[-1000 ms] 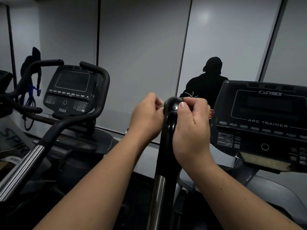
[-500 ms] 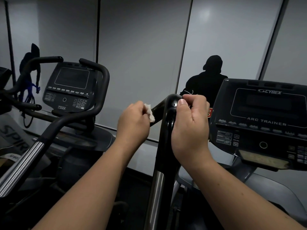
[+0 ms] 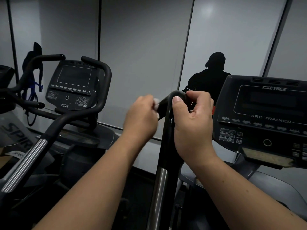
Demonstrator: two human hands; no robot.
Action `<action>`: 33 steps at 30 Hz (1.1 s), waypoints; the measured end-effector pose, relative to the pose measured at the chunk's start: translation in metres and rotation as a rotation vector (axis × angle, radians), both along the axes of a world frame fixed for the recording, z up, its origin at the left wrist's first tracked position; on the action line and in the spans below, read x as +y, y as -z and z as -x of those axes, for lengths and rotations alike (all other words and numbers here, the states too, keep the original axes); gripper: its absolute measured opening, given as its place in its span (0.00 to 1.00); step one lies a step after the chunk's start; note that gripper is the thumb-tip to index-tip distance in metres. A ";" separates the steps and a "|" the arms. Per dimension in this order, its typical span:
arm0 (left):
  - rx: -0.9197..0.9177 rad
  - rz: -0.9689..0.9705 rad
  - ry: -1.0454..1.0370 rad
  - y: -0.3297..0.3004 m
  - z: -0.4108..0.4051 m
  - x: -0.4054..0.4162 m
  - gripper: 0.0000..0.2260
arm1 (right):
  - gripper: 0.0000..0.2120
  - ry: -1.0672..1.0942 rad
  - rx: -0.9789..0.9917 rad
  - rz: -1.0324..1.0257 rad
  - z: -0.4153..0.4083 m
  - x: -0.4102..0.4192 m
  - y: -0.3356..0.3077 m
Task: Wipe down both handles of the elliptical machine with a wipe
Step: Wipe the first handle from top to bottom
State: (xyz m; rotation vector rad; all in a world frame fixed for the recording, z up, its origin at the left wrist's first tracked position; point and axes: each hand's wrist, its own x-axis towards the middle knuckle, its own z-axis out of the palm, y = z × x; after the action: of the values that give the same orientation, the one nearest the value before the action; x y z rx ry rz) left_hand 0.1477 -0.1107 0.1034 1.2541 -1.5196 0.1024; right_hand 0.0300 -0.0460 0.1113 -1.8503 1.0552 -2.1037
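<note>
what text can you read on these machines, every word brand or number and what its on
"CYBEX": top of the right console.
"ARC TRAINER": same console, under its screen.
"750A": bottom of the left console.
"SPIR": letters on the grey panel at far left, cut off.
"INCLINE": by the right console's arrow keys, barely legible.
Other button labels on both consoles: too small to read.

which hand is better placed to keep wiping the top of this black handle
Left. The left hand holds the white wipe right beside the handle near its curved top, while the right hand grips the handle, steadying it.
</note>
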 end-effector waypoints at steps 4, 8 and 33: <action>-0.092 0.028 -0.049 0.012 -0.002 -0.003 0.03 | 0.07 0.005 0.014 0.003 0.000 0.001 0.000; 0.041 -0.029 -0.146 0.024 -0.027 -0.002 0.03 | 0.07 0.003 0.022 -0.002 0.001 -0.001 0.001; -0.086 0.101 -0.154 0.048 -0.021 0.006 0.04 | 0.09 0.013 0.028 0.012 0.003 -0.005 0.004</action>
State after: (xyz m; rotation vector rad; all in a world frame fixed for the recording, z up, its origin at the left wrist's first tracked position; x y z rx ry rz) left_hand 0.1683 -0.1044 0.0557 1.2985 -1.4702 0.3333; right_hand 0.0273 -0.0505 0.1072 -1.8888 1.0665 -2.1014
